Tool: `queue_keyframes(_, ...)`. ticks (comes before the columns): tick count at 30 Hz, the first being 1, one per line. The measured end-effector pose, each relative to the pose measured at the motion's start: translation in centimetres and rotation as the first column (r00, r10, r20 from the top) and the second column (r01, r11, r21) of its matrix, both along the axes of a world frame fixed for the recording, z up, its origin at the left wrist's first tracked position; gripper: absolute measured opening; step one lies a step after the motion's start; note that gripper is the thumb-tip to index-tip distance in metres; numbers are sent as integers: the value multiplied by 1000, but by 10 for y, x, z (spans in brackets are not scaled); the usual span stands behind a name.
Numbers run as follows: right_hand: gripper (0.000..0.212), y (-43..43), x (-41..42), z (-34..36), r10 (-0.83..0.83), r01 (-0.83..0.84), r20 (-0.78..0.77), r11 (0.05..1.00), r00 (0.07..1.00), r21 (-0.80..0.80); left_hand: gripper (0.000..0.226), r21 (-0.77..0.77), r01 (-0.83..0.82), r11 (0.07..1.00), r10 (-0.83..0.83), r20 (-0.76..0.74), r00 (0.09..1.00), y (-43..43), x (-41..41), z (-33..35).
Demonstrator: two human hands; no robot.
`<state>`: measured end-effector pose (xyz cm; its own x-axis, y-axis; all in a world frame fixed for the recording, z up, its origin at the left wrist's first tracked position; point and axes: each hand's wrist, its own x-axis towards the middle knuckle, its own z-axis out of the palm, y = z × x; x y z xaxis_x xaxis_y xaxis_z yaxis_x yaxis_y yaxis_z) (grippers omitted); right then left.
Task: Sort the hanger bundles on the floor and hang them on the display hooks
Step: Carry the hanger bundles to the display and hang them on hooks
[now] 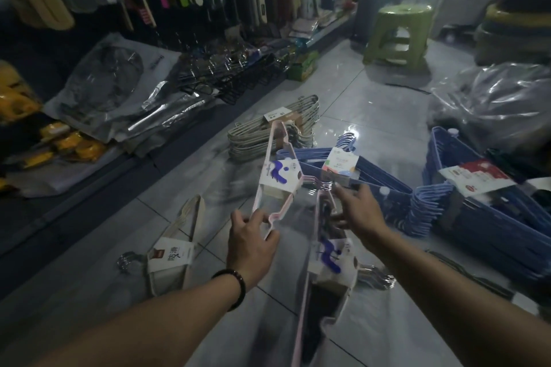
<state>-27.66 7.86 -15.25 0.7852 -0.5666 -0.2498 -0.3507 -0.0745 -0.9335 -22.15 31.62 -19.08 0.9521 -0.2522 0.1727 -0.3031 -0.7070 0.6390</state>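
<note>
While sorting goes on above the floor [372, 104]
Left hand [253, 244] pinches the raised pink bundle [275, 179] by its tip, so it may swing loose; right hand [359, 211] grip on the second bundle [329, 259] unclear

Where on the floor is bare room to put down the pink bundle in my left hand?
Bare tiles lie between the grey bundle and the green stool, and near the shelf base left of the cream bundle. The right side is crowded with blue bundles and a plastic bag.
</note>
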Motion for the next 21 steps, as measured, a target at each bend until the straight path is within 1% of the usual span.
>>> queue_keyframes(3,57,-23,-7,14,-120,121,-19,991,993,53,16,1,92,996,-92,17,996,-26,-14,13)
queue_keyframes(6,63,-48,-21,12,-212,223,-90,965,973,139,16,-28,219,975,-219,6,976,-45,-39,15)
queue_keyframes(7,62,-56,-28,9,-241,255,-107,956,965,146,16,-36,258,965,-258,3,966,-49,-50,14)
queue_keyframes(9,54,-69,-46,2,-295,307,-107,944,949,120,19,-66,317,946,-319,-14,948,-52,-69,13)
queue_keyframes(12,49,-79,-70,-2,-322,323,-83,946,943,8,24,-129,346,929,-356,-66,932,-50,-84,21)
queue_keyframes(13,48,-79,-77,-3,-324,324,-83,946,942,-9,29,-163,319,934,-339,-119,933,-49,-85,23)
queue_keyframes(15,47,-78,-87,-11,-322,325,-108,946,941,9,41,-220,193,956,-254,-297,921,-50,-81,25)
queue_keyframes(16,46,-76,-91,-16,-314,319,-115,947,943,32,43,-260,121,958,-223,-414,883,-51,-78,26)
queue_keyframes(17,45,-73,-93,-21,-298,305,-115,951,947,46,44,-300,67,952,-223,-524,822,-51,-74,28)
queue_keyframes(18,43,-71,-94,-24,-279,286,-120,957,953,45,42,-315,50,948,-237,-592,770,-52,-69,30)
queue_keyframes(21,38,-67,-99,-20,-236,240,-107,970,966,28,28,-234,180,955,-292,-665,688,-51,-53,38)
